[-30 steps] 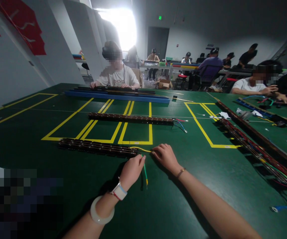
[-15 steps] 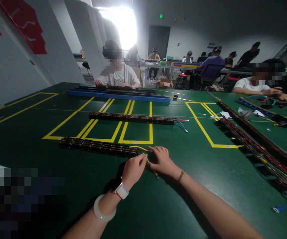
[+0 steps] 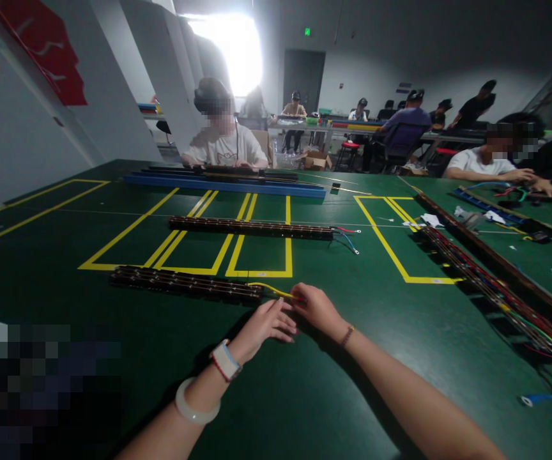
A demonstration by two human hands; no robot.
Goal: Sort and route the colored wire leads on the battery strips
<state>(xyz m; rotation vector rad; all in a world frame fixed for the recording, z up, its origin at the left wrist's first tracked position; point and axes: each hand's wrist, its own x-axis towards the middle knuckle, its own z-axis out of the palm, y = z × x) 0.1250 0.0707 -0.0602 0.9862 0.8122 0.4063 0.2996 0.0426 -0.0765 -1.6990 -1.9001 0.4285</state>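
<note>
A long black bar with copper-coloured strips [image 3: 184, 284] lies in front of me, and a yellow wire [image 3: 266, 289] runs from its right end. My right hand [image 3: 317, 306] is closed with the fingertips pinched on the wire's far end; the tip is hidden by the fingers. Just left of it, my left hand [image 3: 269, 327] has its fingers stretched out and slightly spread. It is close beside the right fingertips and holds nothing that I can see.
A second similar bar [image 3: 252, 228] with red and blue leads lies farther back. Blue channels [image 3: 223, 185] stand at the far edge near a seated person [image 3: 223, 144]. On the right are wired bars [image 3: 491, 287], paper scraps [image 3: 432, 220] and another person [image 3: 484, 160].
My left hand has gone from a pinch near a yellow-green wire to outstretched fingers. My right hand has closed its fingers on the yellow wire, and the wire's loose end no longer shows below.
</note>
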